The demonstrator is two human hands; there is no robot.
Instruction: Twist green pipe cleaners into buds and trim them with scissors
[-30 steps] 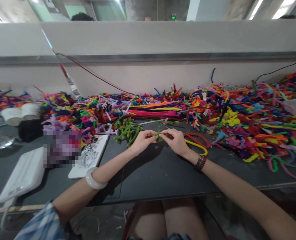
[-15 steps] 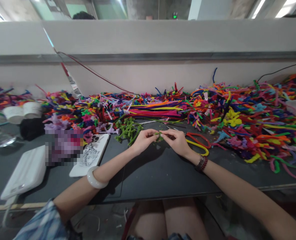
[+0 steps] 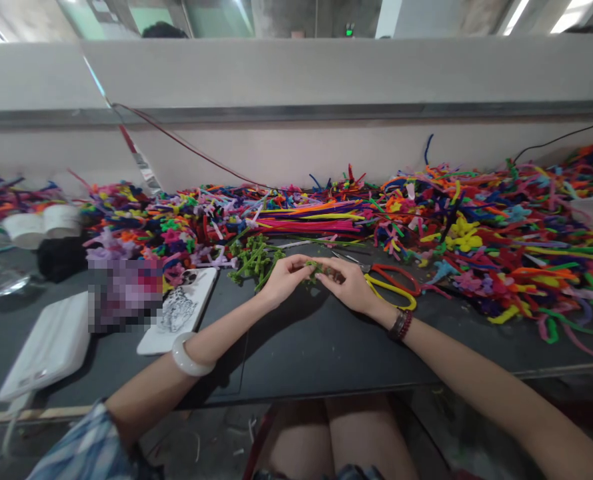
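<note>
Between my fingertips is a small green pipe cleaner piece [image 3: 318,269], partly hidden by the fingers. My left hand [image 3: 287,280] pinches it from the left, and my right hand [image 3: 345,283] is closed on its other side. Just left of my left hand lies a heap of green pipe cleaner pieces [image 3: 252,259]. Scissors with red and yellow handles [image 3: 393,283] rest on the table beside my right hand. Behind both hands lies a bundle of long straight pipe cleaners [image 3: 311,219], pink, yellow, orange and purple.
Mixed colourful pipe cleaner pieces [image 3: 481,247] are piled along the back and right of the dark table [image 3: 321,353]. At left are a phone [image 3: 173,327], a white power bank [image 3: 51,343] with a cable, white cups [image 3: 61,220] and a black object [image 3: 61,259]. A low partition [image 3: 296,73] stands behind.
The fingers of my right hand have shifted and curled around the green piece, the thumb now lower. My left hand stays nearly in place. The scissors and heaps have not moved.
</note>
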